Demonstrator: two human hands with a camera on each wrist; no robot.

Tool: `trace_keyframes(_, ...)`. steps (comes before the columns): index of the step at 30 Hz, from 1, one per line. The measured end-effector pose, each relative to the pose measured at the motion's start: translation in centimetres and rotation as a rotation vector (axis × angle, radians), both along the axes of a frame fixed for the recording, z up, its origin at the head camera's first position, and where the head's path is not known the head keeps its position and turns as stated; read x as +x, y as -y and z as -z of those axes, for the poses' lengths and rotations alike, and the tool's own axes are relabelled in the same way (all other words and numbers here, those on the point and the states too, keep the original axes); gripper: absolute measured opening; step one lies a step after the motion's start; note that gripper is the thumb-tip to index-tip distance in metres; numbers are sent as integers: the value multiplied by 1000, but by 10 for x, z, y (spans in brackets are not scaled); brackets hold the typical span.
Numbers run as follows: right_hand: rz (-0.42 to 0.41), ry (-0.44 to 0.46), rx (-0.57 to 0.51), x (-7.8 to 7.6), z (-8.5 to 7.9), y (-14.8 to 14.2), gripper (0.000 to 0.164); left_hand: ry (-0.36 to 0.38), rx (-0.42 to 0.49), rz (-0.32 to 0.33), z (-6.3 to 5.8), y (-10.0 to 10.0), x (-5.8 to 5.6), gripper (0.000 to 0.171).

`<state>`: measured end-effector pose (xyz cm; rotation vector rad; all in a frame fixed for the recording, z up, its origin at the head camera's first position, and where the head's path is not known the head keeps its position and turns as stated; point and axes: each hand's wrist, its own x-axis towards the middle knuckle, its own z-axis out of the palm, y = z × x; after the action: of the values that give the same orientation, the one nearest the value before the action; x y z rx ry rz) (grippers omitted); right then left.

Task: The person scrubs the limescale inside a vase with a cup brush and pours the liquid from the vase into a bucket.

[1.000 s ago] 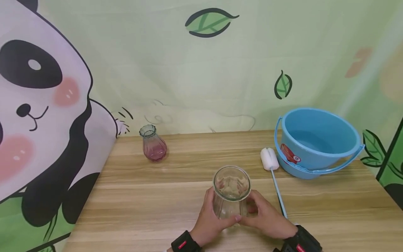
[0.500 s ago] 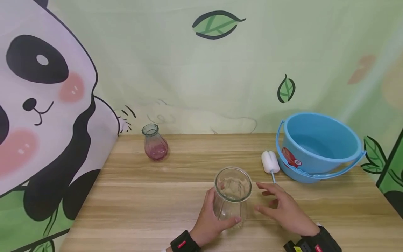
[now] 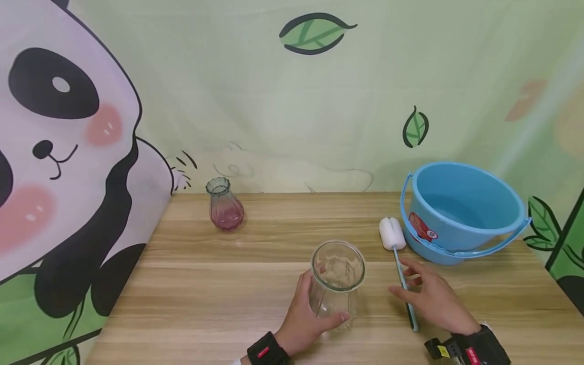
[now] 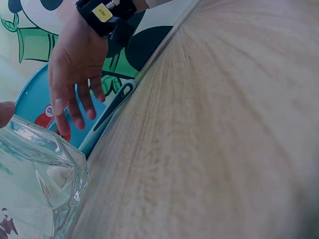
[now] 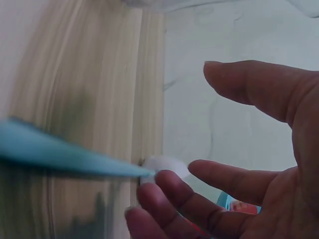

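Pinkish glass makes up the small vase (image 3: 226, 209), far L at the back of the surface (image 3: 191, 289), well apart from both hands. L hand (image 3: 301, 327) has its fingers curled round the clear jar (image 3: 336, 299), upright nr the front; slick glass cd slip or tip if that hold slackens. Next R, the white-headed brush (image 3: 392, 233) lies down. R hand (image 3: 438, 299), fingers apart and empty, is at the thin handle (image 3: 411, 317), contact unclear; a fumbled pinch might roll it, poss. into the blue bucket (image 3: 456, 235) just beside the brush's head.

Right grip (image 5: 279, 196) spread near blue handle (image 5: 75, 157); white head (image 5: 164, 162) beyond; wood tabletop (image 5: 104, 64) alongside.
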<state>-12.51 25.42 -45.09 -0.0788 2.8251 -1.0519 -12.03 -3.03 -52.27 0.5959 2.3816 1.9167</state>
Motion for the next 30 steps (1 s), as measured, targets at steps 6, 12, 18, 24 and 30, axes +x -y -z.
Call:
trace_keyframes(6,-1,24,57,-3,6,-6,76,-2,-10,0,-1,0,-1,98)
trace_keyframes(12,21,77,119,-3,10,-8,73,-1,-17,-3,-1,1,-2,98)
trace_keyframes(18,46,87,154,-3,11,-8,61,-4,-22,-8,0,0,-3,99)
trace_keyframes(24,46,126,190,-1,15,-8,40,3,-25,-11,2,0,-1,100)
trace_keyframes(30,38,105,197,0,17,-5,24,8,-17,-13,2,0,-1,100)
